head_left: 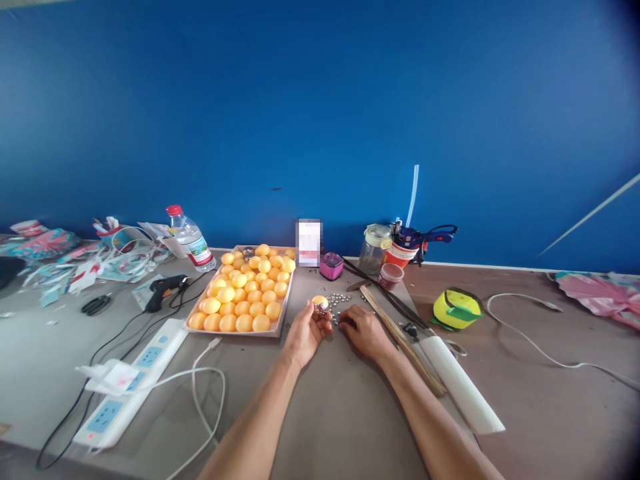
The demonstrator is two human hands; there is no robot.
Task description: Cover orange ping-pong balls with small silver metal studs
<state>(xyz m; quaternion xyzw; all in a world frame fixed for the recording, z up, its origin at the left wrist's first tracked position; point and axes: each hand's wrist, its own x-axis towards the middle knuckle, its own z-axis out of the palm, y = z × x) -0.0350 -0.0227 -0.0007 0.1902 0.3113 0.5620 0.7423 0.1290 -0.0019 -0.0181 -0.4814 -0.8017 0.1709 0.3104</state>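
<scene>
While the left hand [306, 333] grips 1 orange ball [319, 301], the right hand [365, 331] rests half-curled beside silver beads [340, 299], hold unclear.

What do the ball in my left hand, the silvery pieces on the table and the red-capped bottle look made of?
Ball: probably plastic, its orange surface looking smooth. Silvery pieces: shiny metal or metallic-coated plastic; bright glints fit both. Bottle: most likely glossy plastic, clear enough to see through.
</scene>
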